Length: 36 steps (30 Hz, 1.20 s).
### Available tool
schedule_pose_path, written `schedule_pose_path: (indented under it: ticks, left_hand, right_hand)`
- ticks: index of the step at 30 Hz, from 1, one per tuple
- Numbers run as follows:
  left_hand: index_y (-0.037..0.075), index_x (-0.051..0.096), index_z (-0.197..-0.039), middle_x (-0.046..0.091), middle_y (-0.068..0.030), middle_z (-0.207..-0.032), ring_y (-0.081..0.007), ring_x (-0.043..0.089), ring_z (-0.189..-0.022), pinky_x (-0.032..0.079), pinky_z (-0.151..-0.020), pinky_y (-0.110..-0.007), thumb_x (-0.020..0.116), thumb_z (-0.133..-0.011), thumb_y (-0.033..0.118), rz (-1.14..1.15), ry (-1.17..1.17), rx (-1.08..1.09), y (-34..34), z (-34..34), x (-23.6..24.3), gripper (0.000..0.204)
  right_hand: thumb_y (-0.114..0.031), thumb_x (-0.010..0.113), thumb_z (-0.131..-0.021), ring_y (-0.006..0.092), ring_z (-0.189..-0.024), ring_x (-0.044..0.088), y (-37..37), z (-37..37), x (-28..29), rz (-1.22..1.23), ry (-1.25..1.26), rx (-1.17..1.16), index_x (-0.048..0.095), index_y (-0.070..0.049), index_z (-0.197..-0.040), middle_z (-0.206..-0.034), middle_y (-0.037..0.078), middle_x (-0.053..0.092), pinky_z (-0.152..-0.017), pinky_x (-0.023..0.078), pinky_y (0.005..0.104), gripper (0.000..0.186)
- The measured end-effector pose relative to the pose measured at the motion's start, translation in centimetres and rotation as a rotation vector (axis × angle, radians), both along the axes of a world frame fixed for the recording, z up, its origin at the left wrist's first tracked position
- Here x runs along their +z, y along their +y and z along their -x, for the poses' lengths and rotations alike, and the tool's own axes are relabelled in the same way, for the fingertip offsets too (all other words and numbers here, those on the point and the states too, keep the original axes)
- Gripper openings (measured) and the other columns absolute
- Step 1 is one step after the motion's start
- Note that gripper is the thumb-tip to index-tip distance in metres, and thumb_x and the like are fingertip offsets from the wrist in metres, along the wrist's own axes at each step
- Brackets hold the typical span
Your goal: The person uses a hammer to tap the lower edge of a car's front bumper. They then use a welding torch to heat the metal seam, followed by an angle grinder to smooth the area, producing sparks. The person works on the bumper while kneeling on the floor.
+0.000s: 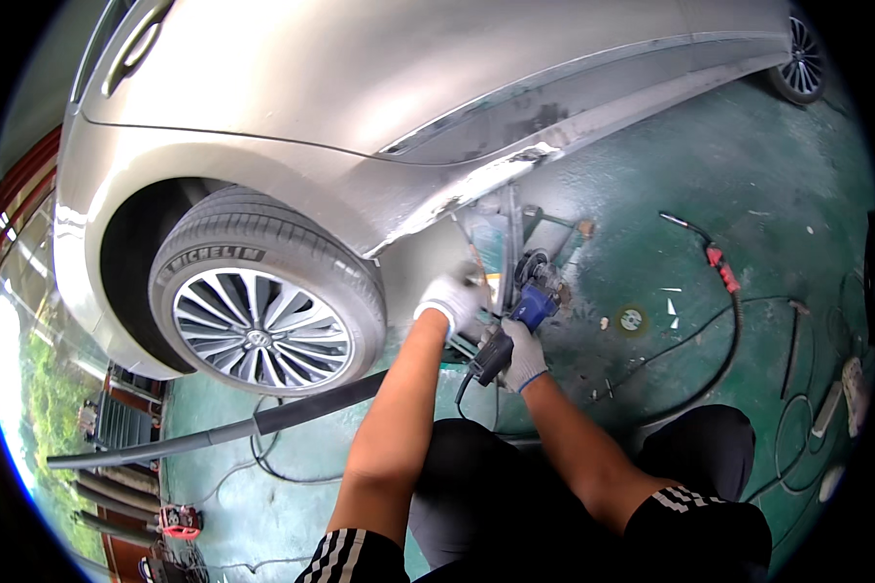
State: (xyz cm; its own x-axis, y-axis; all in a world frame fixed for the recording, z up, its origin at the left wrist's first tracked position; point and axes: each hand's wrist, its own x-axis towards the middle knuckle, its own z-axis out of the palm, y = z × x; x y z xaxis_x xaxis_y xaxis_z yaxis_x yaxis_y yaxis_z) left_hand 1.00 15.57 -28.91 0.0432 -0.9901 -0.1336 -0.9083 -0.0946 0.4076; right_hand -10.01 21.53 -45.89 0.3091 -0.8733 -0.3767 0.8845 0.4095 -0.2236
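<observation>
A blue and black angle grinder is gripped by my right hand, in a pale glove wrapped round its dark rear body. My left hand, also gloved, is just left of the grinder, below the car's sill; motion smears its fingers, so whether it holds anything cannot be made out. Above both hands runs the lower sill of a silver-beige car, with a bright bare-metal strip and dull, scuffed patches. A metal jack-like frame stands on the floor under the sill, partly behind the grinder.
At left is the car's wheel, with a long dark bar below it. A torch with red fittings and its black hose lie right on the green floor, near a round disc, white scraps and loose cables.
</observation>
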Motion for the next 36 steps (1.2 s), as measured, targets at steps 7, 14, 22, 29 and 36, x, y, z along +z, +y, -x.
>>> schedule_pose_path:
  ticks: [7,14,22,29,36]
  left_hand:
    - [0.008,0.038,-0.166,0.063,-0.0292,-0.140,-0.0456,0.065,-0.129,0.052,-0.112,-0.047,0.094,-0.072,0.042,-0.237,-0.228,-0.617,1.8,12.1,-3.3,0.114]
    - [0.013,0.046,-0.161,0.063,-0.0261,-0.135,-0.0447,0.071,-0.116,0.057,-0.103,-0.052,0.084,-0.086,0.033,-0.138,-0.557,-0.918,3.6,20.2,-4.8,0.087]
    - [-0.005,0.061,-0.136,0.071,-0.0292,-0.126,-0.0427,0.071,-0.119,0.055,-0.105,-0.049,0.080,-0.085,0.065,-0.244,-0.066,-0.852,1.2,20.8,-11.1,0.088]
    - [0.003,0.068,-0.133,0.076,-0.0152,-0.109,-0.0275,0.077,-0.085,0.066,-0.075,-0.042,0.071,-0.093,0.055,-0.800,0.315,-0.266,-0.9,20.6,-15.5,0.066]
    - [0.002,0.064,-0.136,0.074,-0.0243,-0.133,-0.0383,0.073,-0.123,0.059,-0.106,-0.048,0.075,-0.089,0.034,-0.141,-0.297,-0.392,-0.5,24.5,-19.9,0.058]
  right_hand:
    - [-0.034,0.072,-0.100,0.0264,-0.094,0.076,-4.6,12.1,-3.3,0.044,0.040,-0.110,0.072,-0.006,-0.117,-0.105,0.010,0.076,-0.089,0.062,0.0434,0.032]
    - [-0.051,0.074,-0.092,0.0337,-0.094,0.072,-2.5,20.6,-3.2,-0.003,0.026,-0.008,0.069,-0.012,-0.114,-0.105,0.013,0.075,-0.093,0.059,0.0498,0.045]
    - [-0.048,0.074,-0.095,0.0318,-0.101,0.075,-2.2,23.3,-9.8,0.048,-0.019,-0.099,0.070,-0.009,-0.117,-0.104,0.012,0.076,-0.095,0.060,0.0492,0.045]
    - [-0.059,0.073,-0.091,0.0315,-0.115,0.071,-1.8,21.9,-10.3,-0.057,-0.061,-0.024,0.067,-0.008,-0.125,-0.121,0.010,0.075,-0.107,0.056,0.0478,0.061]
    - [-0.027,0.077,-0.097,0.0304,-0.096,0.075,-8.2,24.1,-16.0,-0.083,0.096,-0.006,0.071,-0.010,-0.107,-0.101,0.010,0.076,-0.091,0.063,0.0467,0.021]
